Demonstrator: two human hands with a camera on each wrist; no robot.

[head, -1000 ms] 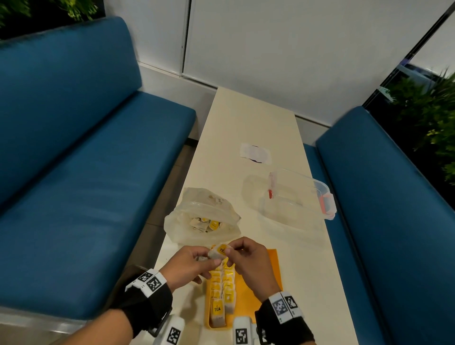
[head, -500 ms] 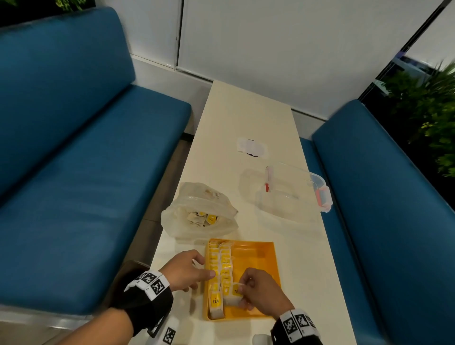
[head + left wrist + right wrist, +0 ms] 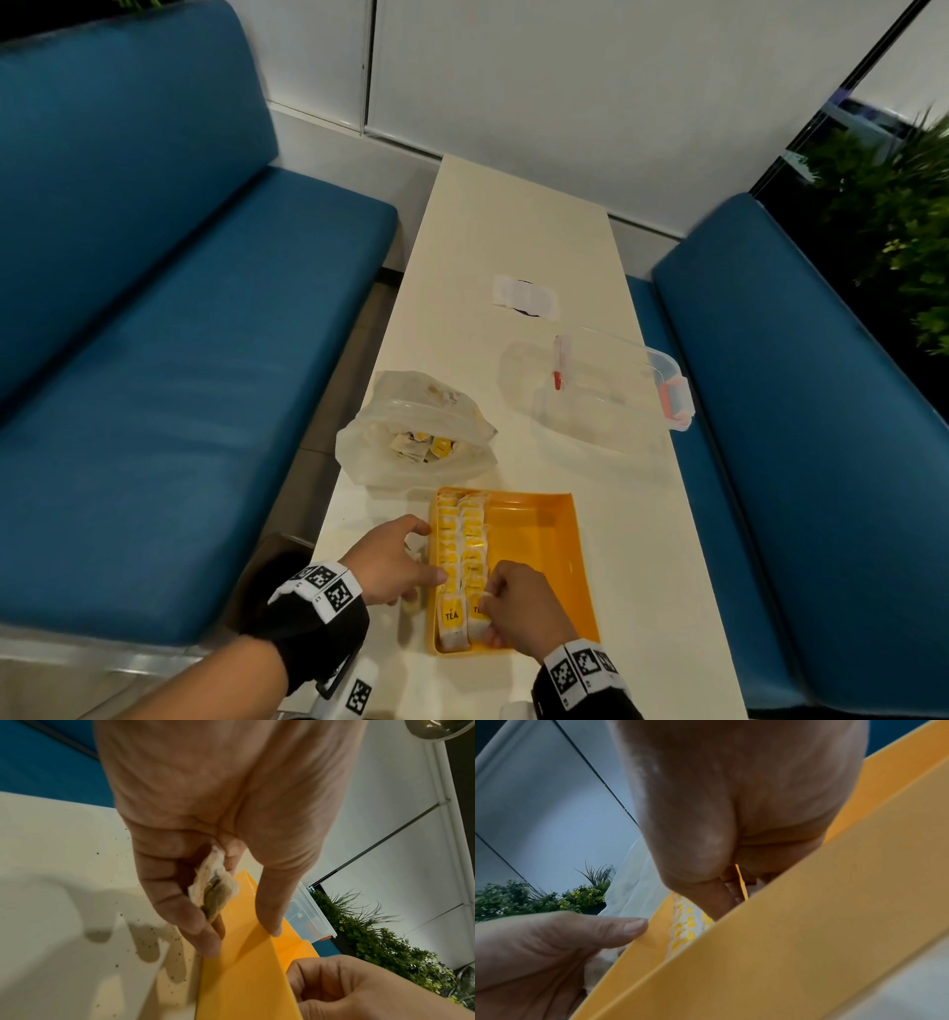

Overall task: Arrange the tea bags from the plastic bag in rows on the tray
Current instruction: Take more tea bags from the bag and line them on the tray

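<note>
An orange tray [image 3: 544, 545] lies on the cream table near me, with two rows of yellow-tagged tea bags [image 3: 462, 545] along its left side. My right hand [image 3: 518, 606] pinches a tea bag [image 3: 477, 614] at the near end of the second row; its yellow tag [image 3: 741, 884] shows between the fingers. My left hand [image 3: 400, 560] rests against the tray's left wall [image 3: 246, 973], and its curled fingers hold spare tea bags [image 3: 213, 892]. The open plastic bag [image 3: 416, 437] with more tea bags sits just beyond the tray.
A clear plastic container [image 3: 606, 395] with red clips stands at the right table edge. A white paper patch [image 3: 524, 298] lies farther back. Blue benches [image 3: 179, 360] flank the narrow table, and tea dust speckles the tabletop [image 3: 77, 862] left of the tray.
Both hands came down from above the tray's far end. The right hand carried a tea bag to the near end of the second row; the left hand moved to the tray's left wall.
</note>
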